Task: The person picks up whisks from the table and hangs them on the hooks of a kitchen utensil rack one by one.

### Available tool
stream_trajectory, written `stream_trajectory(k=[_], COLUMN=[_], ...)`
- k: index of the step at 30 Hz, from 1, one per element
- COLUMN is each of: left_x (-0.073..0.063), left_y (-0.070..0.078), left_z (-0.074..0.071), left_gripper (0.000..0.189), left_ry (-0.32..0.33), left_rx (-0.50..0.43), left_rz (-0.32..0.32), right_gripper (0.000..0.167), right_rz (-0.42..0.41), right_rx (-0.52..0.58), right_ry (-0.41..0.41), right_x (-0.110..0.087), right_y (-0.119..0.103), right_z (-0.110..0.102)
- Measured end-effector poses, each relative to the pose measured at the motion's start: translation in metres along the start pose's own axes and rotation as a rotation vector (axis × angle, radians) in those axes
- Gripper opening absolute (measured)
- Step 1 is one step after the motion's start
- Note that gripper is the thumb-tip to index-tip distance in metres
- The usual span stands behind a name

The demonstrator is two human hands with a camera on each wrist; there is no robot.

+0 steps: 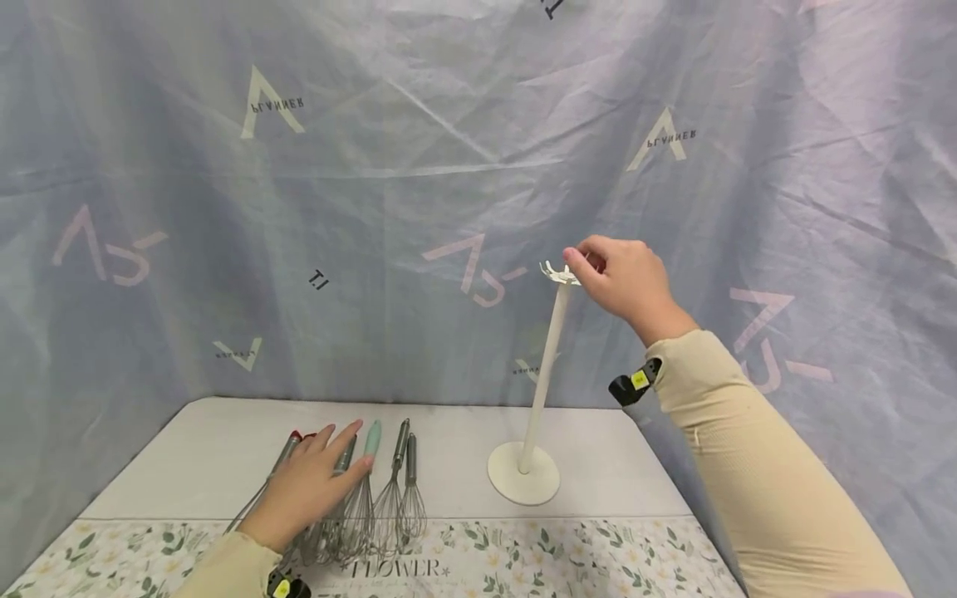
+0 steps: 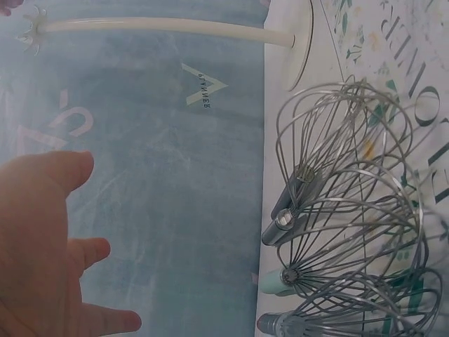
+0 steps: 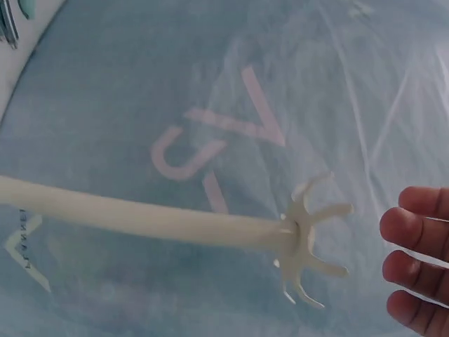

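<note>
A cream stand with a round base rises from the right part of the table, and its top carries a ring of curved hooks. My right hand hovers beside these hooks; its loosely bent fingers are apart from them and hold nothing. Several wire whisks lie in a row at the left, among them one with a teal handle and two with steel handles. Over the row hangs my left hand, fingers spread, partly hiding the whisks. The left wrist view shows that hand above the whisk wires, gripping nothing.
The white table has a flower-printed cloth along its near side. Behind and around it hangs a grey-blue curtain with printed letters.
</note>
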State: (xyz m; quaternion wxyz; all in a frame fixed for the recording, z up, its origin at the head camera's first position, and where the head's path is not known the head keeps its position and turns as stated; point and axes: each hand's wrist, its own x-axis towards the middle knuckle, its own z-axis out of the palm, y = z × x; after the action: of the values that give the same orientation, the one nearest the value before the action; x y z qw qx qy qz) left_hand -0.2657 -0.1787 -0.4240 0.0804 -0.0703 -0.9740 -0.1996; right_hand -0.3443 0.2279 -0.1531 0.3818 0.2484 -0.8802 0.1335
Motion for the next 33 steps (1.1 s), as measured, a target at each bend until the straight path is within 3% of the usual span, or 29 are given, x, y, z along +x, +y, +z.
stream_trajectory(k=[7,18,33], left_x=[0.001,0.001,-0.001], left_y=[-0.001,-0.002,-0.009], left_z=[0.0,-0.002,-0.011], left_gripper=[0.088,0.09,0.079], left_ry=[0.009,0.053,0.119], left_rx=[-0.01,-0.027,-0.016], left_rz=[-0.005,-0.001,0.003], right_gripper=[0.05,0.086,0.083], right_rz=[0.07,0.204,0.249], right_rx=[0.067,0.196,0.257], right_ry=[-0.099,-0.458,-0.516], right_x=[0.026,0.032,0.025], right_y=[0.017,0.039,0.043], right_z=[0.001,0.024,0.031])
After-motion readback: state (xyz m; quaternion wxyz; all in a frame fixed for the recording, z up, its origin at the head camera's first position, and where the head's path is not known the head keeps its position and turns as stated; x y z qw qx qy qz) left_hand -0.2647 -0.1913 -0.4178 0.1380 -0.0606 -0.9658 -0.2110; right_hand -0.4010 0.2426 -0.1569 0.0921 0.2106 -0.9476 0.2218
